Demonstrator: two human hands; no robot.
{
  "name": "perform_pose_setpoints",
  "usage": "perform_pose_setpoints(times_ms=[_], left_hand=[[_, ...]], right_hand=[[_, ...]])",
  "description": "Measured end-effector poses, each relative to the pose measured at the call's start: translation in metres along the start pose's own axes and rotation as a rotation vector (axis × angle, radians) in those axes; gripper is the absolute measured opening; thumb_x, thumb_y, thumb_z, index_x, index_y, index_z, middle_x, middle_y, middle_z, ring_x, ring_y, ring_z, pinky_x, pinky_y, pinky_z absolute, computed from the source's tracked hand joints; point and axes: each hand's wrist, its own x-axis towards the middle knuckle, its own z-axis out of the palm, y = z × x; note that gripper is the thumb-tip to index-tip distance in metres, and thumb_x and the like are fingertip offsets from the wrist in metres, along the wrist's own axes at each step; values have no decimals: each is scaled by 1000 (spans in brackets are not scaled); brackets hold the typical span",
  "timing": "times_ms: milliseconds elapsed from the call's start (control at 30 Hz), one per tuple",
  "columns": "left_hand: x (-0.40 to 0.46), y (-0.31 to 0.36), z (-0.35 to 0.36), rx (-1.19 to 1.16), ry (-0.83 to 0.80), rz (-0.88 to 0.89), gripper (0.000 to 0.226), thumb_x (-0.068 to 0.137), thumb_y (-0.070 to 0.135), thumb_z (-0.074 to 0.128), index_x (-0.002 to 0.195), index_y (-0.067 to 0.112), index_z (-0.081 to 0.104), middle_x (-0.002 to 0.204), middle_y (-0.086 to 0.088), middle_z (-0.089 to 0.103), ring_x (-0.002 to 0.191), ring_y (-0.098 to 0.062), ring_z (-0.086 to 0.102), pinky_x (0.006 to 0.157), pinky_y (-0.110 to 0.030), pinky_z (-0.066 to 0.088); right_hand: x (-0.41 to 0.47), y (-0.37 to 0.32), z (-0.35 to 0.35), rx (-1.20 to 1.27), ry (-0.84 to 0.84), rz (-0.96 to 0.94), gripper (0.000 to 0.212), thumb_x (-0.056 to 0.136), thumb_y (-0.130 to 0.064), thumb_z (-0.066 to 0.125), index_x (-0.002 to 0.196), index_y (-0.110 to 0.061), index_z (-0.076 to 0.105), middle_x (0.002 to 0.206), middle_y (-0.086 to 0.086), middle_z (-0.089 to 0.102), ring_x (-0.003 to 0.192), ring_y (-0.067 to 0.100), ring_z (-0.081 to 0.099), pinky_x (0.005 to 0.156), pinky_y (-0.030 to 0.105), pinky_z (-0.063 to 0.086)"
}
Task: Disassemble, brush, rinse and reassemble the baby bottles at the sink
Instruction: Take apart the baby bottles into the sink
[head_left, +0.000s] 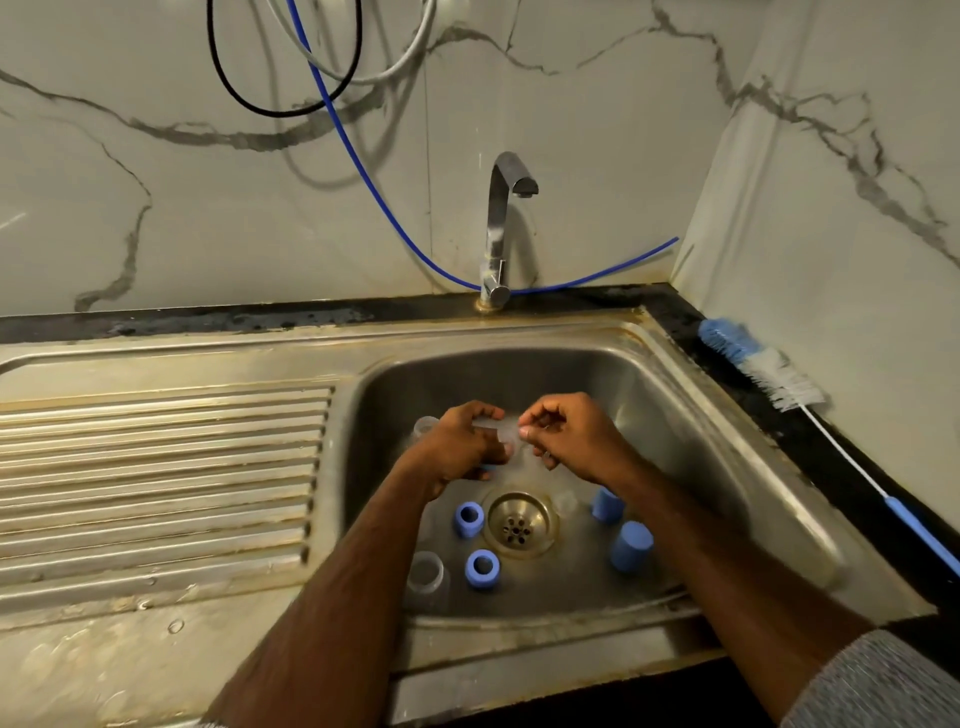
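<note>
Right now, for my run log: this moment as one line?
stage: disassembly | left hand and right hand: gripping clear bottle part over sink | bottle brush: on counter

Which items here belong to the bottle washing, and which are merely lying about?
Job:
clear bottle, held by left hand and right hand
blue rings
blue caps
clear bottle near sink front
bottle brush
tap
sink

Lying about:
blue hose
black cable
grey cable
</note>
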Motion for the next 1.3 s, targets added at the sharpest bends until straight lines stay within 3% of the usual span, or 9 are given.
perform_pose_setpoints(times_ms=[133,267,433,633,767,933,1100,1200,1300], left_hand=[[6,-5,-2,153,99,0,39,90,11,73,123,22,57,109,-7,69,95,-19,71,66,-30,57],[8,-6,-3,229,116,-7,17,93,13,70,108,17,63,98,-9,73,75,-12,74,52,-23,47],[6,-5,-1,293,74,4,14,94,11,68,107,13,63,92,-7,72,66,-9,71,45,-18,42],[5,-5,-2,316,59,18,17,93,9,69,109,10,64,93,-9,73,66,-9,70,44,-17,41],[5,-5,-1,343,59,26,17,93,10,70,109,10,64,92,-9,73,66,-10,71,43,-16,41],[3,-4,6,364,41,64,16,93,6,69,108,4,63,92,-12,71,69,-16,70,44,-13,45],[5,0,29,364,46,214,10,91,12,72,95,4,68,87,-11,73,75,-26,74,74,-37,63],[7,11,49,369,39,294,7,93,12,70,90,5,71,83,-10,74,71,-22,74,72,-35,62],[15,32,66,402,18,357,5,93,11,69,89,8,72,82,-6,74,68,-16,73,67,-26,60]], right_hand=[[-7,27,-22,-417,-314,102,16,76,-16,85,88,-19,76,81,-7,72,75,4,68,70,19,53],[-9,47,-18,-624,-585,303,19,71,-13,88,75,-23,72,88,3,76,85,20,72,75,31,60],[-11,47,-7,-678,-613,382,14,77,-5,80,80,-17,72,79,1,74,76,17,70,69,27,54],[-15,45,-1,-725,-664,424,20,72,-7,86,84,-16,72,91,7,74,85,21,71,82,38,61],[-17,41,-4,-704,-655,439,24,73,-8,86,93,-13,74,96,9,74,86,22,70,79,34,60],[-16,30,-15,-604,-472,293,20,76,-15,85,93,-15,76,91,2,74,84,17,70,73,28,56],[-27,14,-33,-344,-15,129,11,80,-12,78,75,-20,73,74,-9,70,72,5,67,72,25,57],[-41,13,-51,-314,203,73,14,78,-5,71,74,-18,73,73,-6,69,68,7,62,66,21,50],[-59,16,-87,-361,349,144,13,78,-8,68,77,-20,72,77,-2,70,74,14,65,69,32,56]])
